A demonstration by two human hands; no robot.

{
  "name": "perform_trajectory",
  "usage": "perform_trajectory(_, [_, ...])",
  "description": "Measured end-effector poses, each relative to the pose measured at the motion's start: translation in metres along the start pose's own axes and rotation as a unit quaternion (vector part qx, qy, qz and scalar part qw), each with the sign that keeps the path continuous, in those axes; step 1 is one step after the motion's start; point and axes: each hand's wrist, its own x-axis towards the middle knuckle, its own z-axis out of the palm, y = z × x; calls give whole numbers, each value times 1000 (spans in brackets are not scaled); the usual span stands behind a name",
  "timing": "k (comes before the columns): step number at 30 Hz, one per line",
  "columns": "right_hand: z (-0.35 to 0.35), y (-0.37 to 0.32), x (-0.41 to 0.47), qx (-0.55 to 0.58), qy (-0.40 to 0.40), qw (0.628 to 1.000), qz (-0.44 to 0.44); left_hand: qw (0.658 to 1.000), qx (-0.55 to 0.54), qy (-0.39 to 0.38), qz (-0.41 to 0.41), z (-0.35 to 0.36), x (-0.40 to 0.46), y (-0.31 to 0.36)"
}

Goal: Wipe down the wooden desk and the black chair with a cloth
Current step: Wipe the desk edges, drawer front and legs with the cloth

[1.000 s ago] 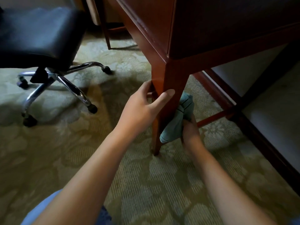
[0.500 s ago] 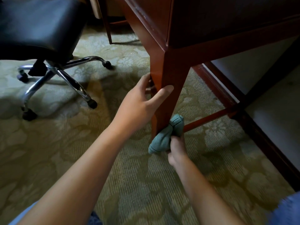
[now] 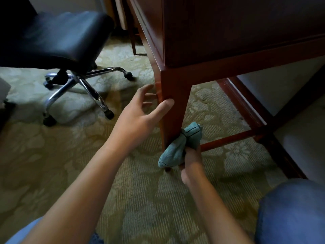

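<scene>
The cloth is bunched low against the front leg of the wooden table, near the carpet — from here the likeliest slip is that the wad rides over the leg's corner and leaves the foot unwiped, since the folds present only a small face to the wood. The right hand is clenched around the cloth from below; how many fingers press it on the leg I cannot quite tell, the hand being foreshortened. The left hand is spread wide and holds nothing — its thumb lies on the leg's near face and its fingertips touch the side face, steadying. The black chair stands well apart, to the left.
</scene>
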Motion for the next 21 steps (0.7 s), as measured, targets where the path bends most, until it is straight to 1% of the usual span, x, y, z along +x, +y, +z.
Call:
perform_trajectory(4, [-2,-10,-2,-5,-30,999,-14,999,30,5,-32,-2,-9,-1])
perform_trajectory(9, [-4,-26,-19,22,-97,991,-94,991,88,-28,-95,-2,-20,2])
perform_trajectory(11, [0,-30,-26,18,-95,987,-128,987,111,-35,-110,-2,-22,4])
perform_trajectory(13, [4,-27,-31,-10,-90,982,-168,984,127,-36,-123,-1,-24,5])
perform_trajectory(15, [7,-17,-28,-38,-79,979,-182,980,139,-35,-136,1,-28,7])
perform_trajectory(18, [9,1,-17,-67,-52,985,-152,970,162,-59,-172,6,-35,4])
perform_trajectory(19, [8,6,-12,-66,-40,989,-129,963,173,-75,-192,9,-38,1])
perform_trajectory(21, [7,14,-3,-48,-20,997,-56,944,200,-110,-236,13,-42,-3])
